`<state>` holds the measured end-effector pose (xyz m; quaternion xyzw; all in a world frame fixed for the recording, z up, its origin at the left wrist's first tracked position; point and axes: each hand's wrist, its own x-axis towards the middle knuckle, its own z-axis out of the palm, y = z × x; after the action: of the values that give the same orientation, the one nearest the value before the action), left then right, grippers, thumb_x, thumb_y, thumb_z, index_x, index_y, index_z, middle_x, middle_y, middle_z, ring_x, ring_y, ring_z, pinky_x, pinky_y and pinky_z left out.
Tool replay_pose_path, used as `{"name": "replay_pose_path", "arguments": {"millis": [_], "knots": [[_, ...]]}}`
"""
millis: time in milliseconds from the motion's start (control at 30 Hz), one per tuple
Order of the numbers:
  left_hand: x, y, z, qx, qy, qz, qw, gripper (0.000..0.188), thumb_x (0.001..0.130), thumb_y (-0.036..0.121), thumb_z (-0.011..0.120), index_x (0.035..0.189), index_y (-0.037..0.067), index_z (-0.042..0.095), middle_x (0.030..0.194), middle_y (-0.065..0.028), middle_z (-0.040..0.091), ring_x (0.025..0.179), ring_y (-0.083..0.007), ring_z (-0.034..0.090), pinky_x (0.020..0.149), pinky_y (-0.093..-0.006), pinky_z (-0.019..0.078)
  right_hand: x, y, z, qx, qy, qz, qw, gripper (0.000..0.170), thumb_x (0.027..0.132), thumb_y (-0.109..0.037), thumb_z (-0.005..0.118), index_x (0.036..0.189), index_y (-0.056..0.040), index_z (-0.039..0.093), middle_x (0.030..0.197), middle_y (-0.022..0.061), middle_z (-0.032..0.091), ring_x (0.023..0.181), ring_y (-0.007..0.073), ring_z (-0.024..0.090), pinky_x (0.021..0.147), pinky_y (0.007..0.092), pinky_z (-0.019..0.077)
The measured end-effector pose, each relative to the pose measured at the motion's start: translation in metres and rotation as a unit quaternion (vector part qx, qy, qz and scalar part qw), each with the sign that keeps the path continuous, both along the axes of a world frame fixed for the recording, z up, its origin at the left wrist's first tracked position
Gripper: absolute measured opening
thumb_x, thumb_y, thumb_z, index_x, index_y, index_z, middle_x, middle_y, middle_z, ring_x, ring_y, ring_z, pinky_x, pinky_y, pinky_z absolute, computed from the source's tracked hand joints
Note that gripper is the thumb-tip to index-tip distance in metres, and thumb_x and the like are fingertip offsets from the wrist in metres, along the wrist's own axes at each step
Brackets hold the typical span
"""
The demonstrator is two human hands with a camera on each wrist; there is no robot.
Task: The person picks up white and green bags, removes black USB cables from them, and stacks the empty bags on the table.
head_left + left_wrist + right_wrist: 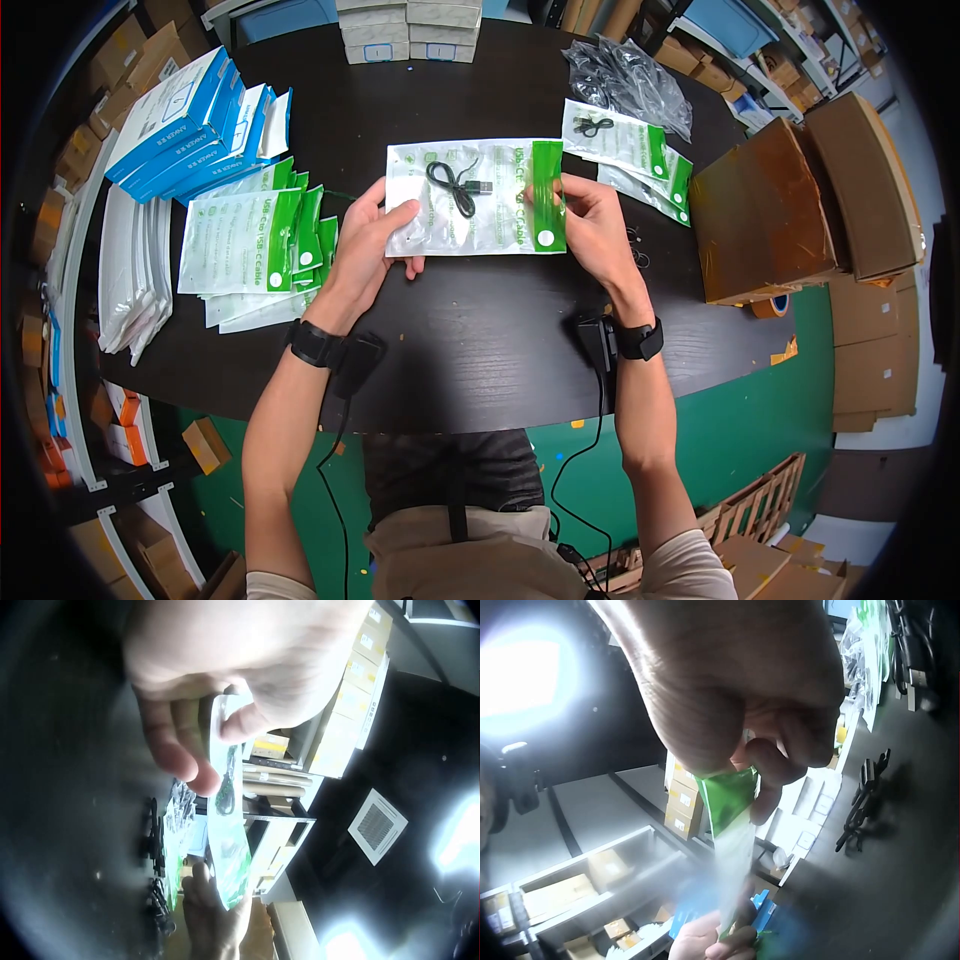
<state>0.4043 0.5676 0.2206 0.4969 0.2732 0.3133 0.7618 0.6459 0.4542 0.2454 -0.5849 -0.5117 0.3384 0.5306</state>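
A flat clear-and-green plastic pouch (500,222) printed for a USB-C cable is held up over the dark table. On its clear front shows a looped black USB cable (461,188). My left hand (360,245) grips the pouch's left edge, thumb on the front and fingers behind. At the green right end, my right hand (600,232) pinches the edge. The left wrist view shows the pouch (227,825) nearly edge-on between both hands. In the right wrist view, its green strip (729,799) sits between thumb and fingers.
Left on the table (450,350) lie a stack of green-and-clear pouches (235,240), white packets (135,270) and blue boxes (175,120). Pouches with cables (615,140) and a grey plastic bag (630,85) lie at right, beside a cardboard box (765,210). Pale boxes (410,30) stand behind.
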Motion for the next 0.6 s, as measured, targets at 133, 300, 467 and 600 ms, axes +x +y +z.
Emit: {"name": "replay_pose_path", "arguments": {"millis": [133, 300, 467, 600], "knots": [[-0.0003, -0.0009, 0.0009, 0.0, 0.005, 0.002, 1.0, 0.025, 0.101, 0.015, 0.058, 0.121, 0.001, 0.053, 0.087, -0.0118, 0.07, 0.053, -0.0162, 0.064, 0.042, -0.027, 0.048, 0.0002, -0.0008, 0.0008, -0.015, -0.006, 0.0, 1.0, 0.021, 0.099, -0.018, 0.068, 0.101, 0.0011, 0.075, 0.083, -0.0046, 0.067, 0.074, 0.0012, 0.053, 0.064, 0.0203, 0.0435], [-0.0002, -0.0007, 0.0008, 0.005, 0.013, 0.007, 1.0, 0.026, 0.099, 0.013, 0.059, 0.121, 0.001, 0.053, 0.088, -0.0114, 0.07, 0.053, -0.0157, 0.064, 0.042, -0.0269, 0.0479, 0.001, 0.0005, -0.004, -0.024, -0.021, 0.004, 0.999, 0.02, 0.099, -0.017, 0.066, 0.101, 0.0012, 0.074, 0.085, -0.0037, 0.067, 0.075, 0.0019, 0.055, 0.066, 0.0206, 0.0449], [0.0006, -0.0014, 0.0017, 0.009, 0.013, 0.013, 1.0, 0.028, 0.098, 0.011, 0.061, 0.123, 0.0, 0.052, 0.09, -0.0116, 0.07, 0.053, -0.0155, 0.064, 0.042, -0.0266, 0.0476, -0.0003, 0.0, -0.0046, -0.036, -0.013, 0.016, 0.999, 0.018, 0.1, -0.015, 0.065, 0.102, 0.0012, 0.074, 0.086, -0.0028, 0.068, 0.076, 0.0024, 0.057, 0.067, 0.0207, 0.046], [0.0006, -0.0017, 0.0018, 0.011, 0.015, 0.013, 1.0, 0.029, 0.098, 0.011, 0.061, 0.124, 0.0, 0.052, 0.09, -0.0118, 0.07, 0.054, -0.0154, 0.064, 0.042, -0.0264, 0.0475, -0.0002, 0.0, -0.0046, -0.033, -0.014, 0.018, 0.999, 0.017, 0.1, -0.013, 0.065, 0.103, 0.0012, 0.074, 0.086, -0.0023, 0.068, 0.077, 0.0026, 0.058, 0.067, 0.0206, 0.0464]]}}
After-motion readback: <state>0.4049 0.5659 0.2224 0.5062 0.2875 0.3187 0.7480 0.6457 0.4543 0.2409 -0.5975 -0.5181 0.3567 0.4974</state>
